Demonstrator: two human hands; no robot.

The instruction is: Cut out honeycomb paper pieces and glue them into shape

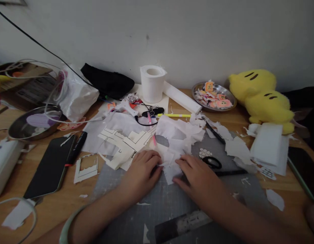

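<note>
My left hand (144, 169) rests at the left edge of a thin, crumpled piece of white paper (171, 171), its fingers curled and closed on that edge. On the paper's right side is my right hand (195, 171), with fingertips and thumb at the edge. The paper lies between both hands on the grey cutting mat (152, 210). Just behind the left hand are cream paper cutouts (129, 144) printed with black lines. Near my right fingers sit black-handled scissors (212, 162) and a cluster of small white pieces (205, 153). More torn white paper (177, 135) is heaped behind.
A toilet roll (153, 86) stands by the wall, with a glue gun (126, 107) before it. A metal bowl of paper scraps (215, 105) and yellow plush toys (263, 95) are back right. A phone (50, 166) lies left; a metal ruler (182, 225) is in front.
</note>
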